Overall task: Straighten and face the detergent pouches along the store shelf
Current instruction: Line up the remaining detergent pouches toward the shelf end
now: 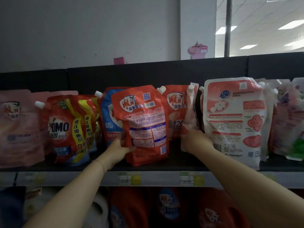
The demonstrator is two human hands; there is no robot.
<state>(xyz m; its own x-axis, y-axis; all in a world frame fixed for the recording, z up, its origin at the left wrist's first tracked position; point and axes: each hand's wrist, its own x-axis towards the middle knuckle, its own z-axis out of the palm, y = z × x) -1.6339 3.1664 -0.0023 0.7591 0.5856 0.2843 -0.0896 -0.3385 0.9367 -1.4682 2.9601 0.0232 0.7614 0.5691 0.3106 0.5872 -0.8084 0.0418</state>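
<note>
The red pouch [144,122] stood at the front of the shelf [181,163], near the middle, with its printed back and barcode turned outward. The left hand [120,147] grasped it by the lower left edge, thumb across the front. Just to its right, the right hand [195,142] was closed round the lower part of a thin pouch [189,112], which stood edge-on with its cap up.

By my reading the job was well short of done. The OMO pouches [64,129] on the left faced out, though they leaned and overlapped. The red pouch needed turning, the thin pouch needed squaring, and the white pouch [233,122] beside it also showed its back. The far-right pouches [289,116] looked jumbled, but were too blurred to judge.

A blue pouch [108,116] and a second red pouch [174,112] stood close behind the held ones, so there was little room to turn them without knocking a neighbour. A pink pouch [18,127] filled the left end. A price strip [130,178] ran under the shelf, and bottles [131,208] stood below.
</note>
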